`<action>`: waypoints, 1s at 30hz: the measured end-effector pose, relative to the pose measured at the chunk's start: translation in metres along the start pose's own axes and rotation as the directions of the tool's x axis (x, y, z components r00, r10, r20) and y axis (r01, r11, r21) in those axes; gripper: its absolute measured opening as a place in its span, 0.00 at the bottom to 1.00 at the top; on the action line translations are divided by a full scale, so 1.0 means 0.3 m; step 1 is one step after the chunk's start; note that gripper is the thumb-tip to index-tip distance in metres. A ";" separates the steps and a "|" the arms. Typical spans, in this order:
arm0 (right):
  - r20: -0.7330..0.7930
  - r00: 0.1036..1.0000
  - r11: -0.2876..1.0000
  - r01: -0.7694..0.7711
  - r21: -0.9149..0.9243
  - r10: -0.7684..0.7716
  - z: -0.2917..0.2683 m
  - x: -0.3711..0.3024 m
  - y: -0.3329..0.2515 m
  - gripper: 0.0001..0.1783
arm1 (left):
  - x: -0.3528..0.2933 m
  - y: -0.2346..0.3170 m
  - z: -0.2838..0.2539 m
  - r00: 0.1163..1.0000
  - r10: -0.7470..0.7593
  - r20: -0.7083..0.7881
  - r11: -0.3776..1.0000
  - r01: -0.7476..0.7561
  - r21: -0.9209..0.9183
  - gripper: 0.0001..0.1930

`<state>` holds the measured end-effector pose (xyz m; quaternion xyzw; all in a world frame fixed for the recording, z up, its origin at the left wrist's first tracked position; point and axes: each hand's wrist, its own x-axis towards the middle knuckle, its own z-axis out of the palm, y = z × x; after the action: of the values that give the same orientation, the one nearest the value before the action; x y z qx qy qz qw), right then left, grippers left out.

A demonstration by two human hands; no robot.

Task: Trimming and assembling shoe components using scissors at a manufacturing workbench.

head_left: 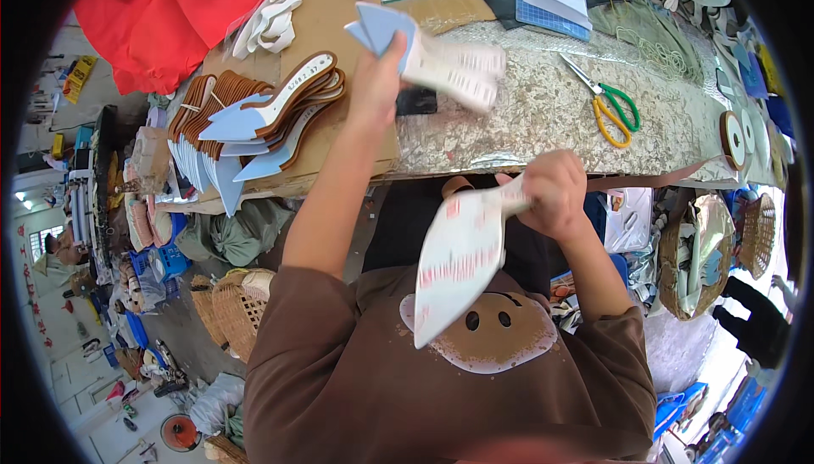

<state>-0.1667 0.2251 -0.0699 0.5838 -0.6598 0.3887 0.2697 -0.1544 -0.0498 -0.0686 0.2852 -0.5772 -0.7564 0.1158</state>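
Note:
My left hand (pixel 377 82) is raised over the table, closed on a few pointed insoles (pixel 458 69). Their ends toward my fingers are pale blue and the far ends are white with faint print, smeared by motion. In front of my chest, my right hand (pixel 555 192) grips a white pointed insole (pixel 460 248) with reddish print by its narrow end, the broad pointed end hanging down to the left. Left of my left hand, stacked insoles (pixel 297 116) with brown edges, white backs and pale blue tips lie at the table's edge.
Scissors (pixel 604 106) with green and yellow handles lie open on the worn table (pixel 526 137). Red sheet material (pixel 178 14), white strips (pixel 275 19) and a blue cutting mat (pixel 551 19) are farther back. A wicker basket (pixel 233 307) stands below left.

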 end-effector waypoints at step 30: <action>0.646 0.576 0.077 -0.773 0.629 0.502 0.093 -0.034 -0.049 0.29 | -0.543 -0.252 0.009 0.744 0.609 0.274 0.657 -0.667 0.352 0.07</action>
<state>-0.1477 0.2073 -0.0906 0.3205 -0.5689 0.6636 -0.3649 -0.0121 0.0577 -0.0908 0.0317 -0.7978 -0.5381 0.2704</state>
